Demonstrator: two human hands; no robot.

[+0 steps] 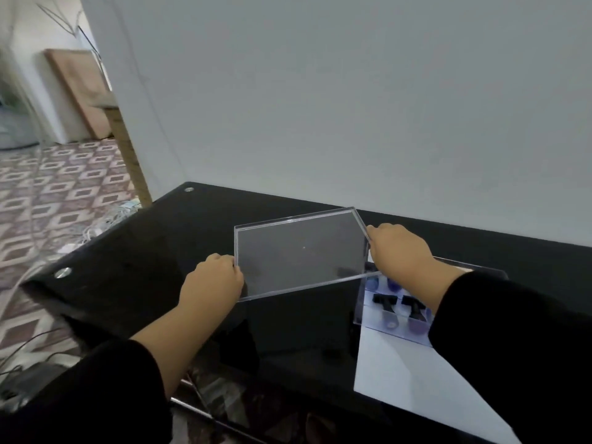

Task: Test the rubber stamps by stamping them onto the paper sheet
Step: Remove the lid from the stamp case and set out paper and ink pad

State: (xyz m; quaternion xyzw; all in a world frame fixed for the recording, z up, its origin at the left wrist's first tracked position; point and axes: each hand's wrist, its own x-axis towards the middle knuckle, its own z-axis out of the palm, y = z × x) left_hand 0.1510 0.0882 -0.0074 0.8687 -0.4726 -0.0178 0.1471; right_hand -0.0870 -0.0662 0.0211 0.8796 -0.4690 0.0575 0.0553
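A clear plastic lid (301, 254) hangs above the black glass table (144, 267), held by both hands. My left hand (213, 280) grips its near left corner. My right hand (400, 248) grips its right edge. Below my right arm sits a clear box (362, 302) holding several rubber stamps (386, 307) with black tops and purple handles; part of the box is hidden by my sleeve. The box rests on a white paper sheet (416, 379) at the table's right front.
A white wall (352, 107) stands right behind the table. Metal studs (62, 272) mark the table's left corners. Left of the table lies patterned tile floor (64, 193) with loose cables and a wooden board leaning far back.
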